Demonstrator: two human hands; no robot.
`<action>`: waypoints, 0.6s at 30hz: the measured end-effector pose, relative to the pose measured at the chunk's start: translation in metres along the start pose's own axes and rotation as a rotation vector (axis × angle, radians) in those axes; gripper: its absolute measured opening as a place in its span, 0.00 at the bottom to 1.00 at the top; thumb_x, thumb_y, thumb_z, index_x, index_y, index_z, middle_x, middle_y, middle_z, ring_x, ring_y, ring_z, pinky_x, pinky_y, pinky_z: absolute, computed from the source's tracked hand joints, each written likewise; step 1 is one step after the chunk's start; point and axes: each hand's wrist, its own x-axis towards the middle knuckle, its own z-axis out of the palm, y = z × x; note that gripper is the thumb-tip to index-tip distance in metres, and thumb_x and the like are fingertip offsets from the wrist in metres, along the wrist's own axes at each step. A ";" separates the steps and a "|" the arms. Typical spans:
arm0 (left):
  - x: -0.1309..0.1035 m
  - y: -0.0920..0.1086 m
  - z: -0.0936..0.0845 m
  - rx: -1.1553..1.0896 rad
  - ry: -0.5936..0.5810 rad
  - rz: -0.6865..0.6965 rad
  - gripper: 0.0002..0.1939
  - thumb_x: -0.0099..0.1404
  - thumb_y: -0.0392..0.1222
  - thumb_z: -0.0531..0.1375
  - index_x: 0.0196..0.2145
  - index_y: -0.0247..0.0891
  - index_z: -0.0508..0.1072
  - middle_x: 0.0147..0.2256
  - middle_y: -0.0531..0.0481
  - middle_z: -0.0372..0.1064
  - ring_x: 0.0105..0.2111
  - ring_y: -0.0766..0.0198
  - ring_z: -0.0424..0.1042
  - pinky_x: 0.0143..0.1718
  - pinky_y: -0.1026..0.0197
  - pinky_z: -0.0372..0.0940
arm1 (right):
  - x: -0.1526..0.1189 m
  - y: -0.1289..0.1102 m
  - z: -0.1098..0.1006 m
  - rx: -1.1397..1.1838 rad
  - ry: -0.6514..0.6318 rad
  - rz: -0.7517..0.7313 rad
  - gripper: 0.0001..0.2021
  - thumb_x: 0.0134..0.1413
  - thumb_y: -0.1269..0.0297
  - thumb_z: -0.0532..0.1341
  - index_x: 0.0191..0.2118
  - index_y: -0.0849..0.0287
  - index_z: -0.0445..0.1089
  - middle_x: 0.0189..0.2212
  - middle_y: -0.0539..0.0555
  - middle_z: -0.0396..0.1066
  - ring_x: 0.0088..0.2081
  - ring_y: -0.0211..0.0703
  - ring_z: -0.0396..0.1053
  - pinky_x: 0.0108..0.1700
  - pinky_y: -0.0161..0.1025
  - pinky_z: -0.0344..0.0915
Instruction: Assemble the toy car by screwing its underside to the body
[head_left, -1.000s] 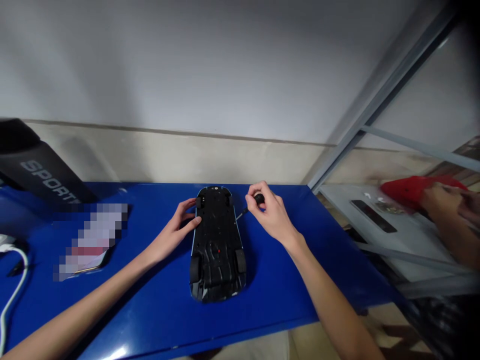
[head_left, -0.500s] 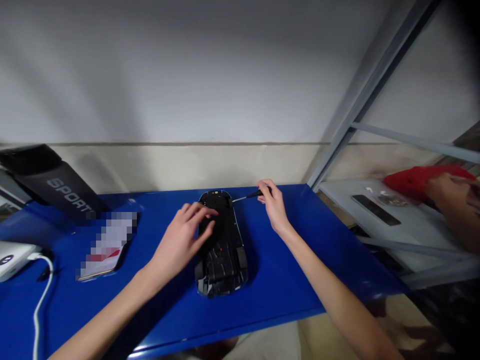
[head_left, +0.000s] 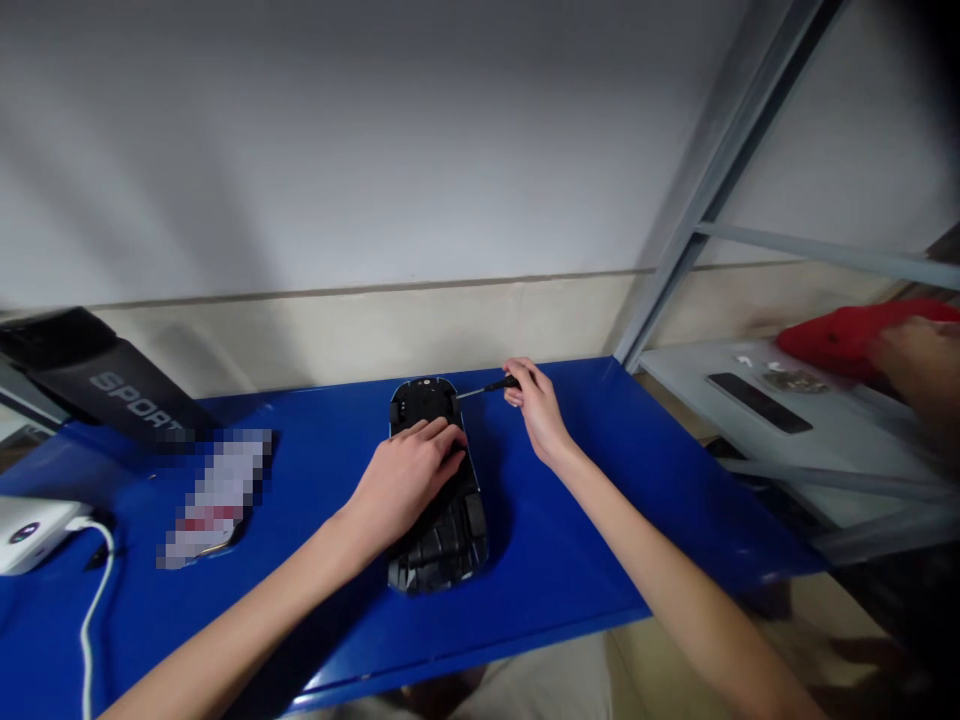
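A toy car (head_left: 439, 550) lies upside down on the blue table (head_left: 570, 560), its black underside facing up. My left hand (head_left: 416, 470) rests across the middle of the car, with its fingers bent over the far side and the thumb near the right edge. My right hand (head_left: 531, 400) is closed around the black handle of a screwdriver (head_left: 487, 388). The thin metal shaft points left, and its tip meets the car's right side near the far end. Whether the tip sits in a screw or gap is too small to tell.
On the left stand a dark box marked SPORT (head_left: 135, 390), a phone (head_left: 217, 500) and a white power bank (head_left: 30, 530) with a white cable (head_left: 86, 620). Beyond a metal frame (head_left: 675, 270), another person's hand (head_left: 919, 360) holds a red thing (head_left: 832, 335) above a grey table.
My left hand has come down from hovering with spread fingers and now presses on the car. The screwdriver stays at the car's right side, in my right hand. The view has shifted slightly.
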 end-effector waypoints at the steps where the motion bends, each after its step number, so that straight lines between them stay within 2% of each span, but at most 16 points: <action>1: 0.003 0.000 -0.001 -0.011 -0.010 -0.005 0.11 0.74 0.44 0.50 0.45 0.42 0.70 0.41 0.49 0.72 0.42 0.57 0.74 0.37 0.58 0.66 | 0.001 0.001 0.000 0.001 0.001 0.003 0.14 0.56 0.49 0.60 0.35 0.56 0.66 0.27 0.46 0.56 0.24 0.31 0.53 0.27 0.33 0.56; 7: 0.019 -0.005 -0.004 -0.065 -0.114 -0.036 0.08 0.70 0.44 0.54 0.40 0.42 0.71 0.36 0.51 0.74 0.28 0.63 0.72 0.26 0.62 0.58 | 0.005 0.001 -0.004 -0.011 0.013 0.008 0.14 0.56 0.49 0.59 0.35 0.55 0.66 0.25 0.45 0.54 0.23 0.32 0.52 0.27 0.34 0.55; 14: 0.023 -0.003 -0.006 -0.084 -0.148 -0.069 0.08 0.70 0.44 0.53 0.37 0.41 0.71 0.34 0.52 0.74 0.27 0.64 0.70 0.25 0.62 0.54 | 0.008 0.000 -0.012 -0.016 0.033 0.021 0.14 0.55 0.49 0.60 0.35 0.55 0.66 0.26 0.46 0.58 0.24 0.33 0.56 0.29 0.35 0.58; 18: 0.025 -0.003 -0.009 -0.088 -0.177 -0.081 0.08 0.69 0.43 0.54 0.37 0.41 0.71 0.33 0.52 0.74 0.26 0.64 0.70 0.25 0.62 0.53 | 0.009 0.000 -0.013 0.005 0.032 0.029 0.13 0.55 0.50 0.60 0.34 0.55 0.66 0.25 0.45 0.57 0.23 0.33 0.54 0.28 0.35 0.56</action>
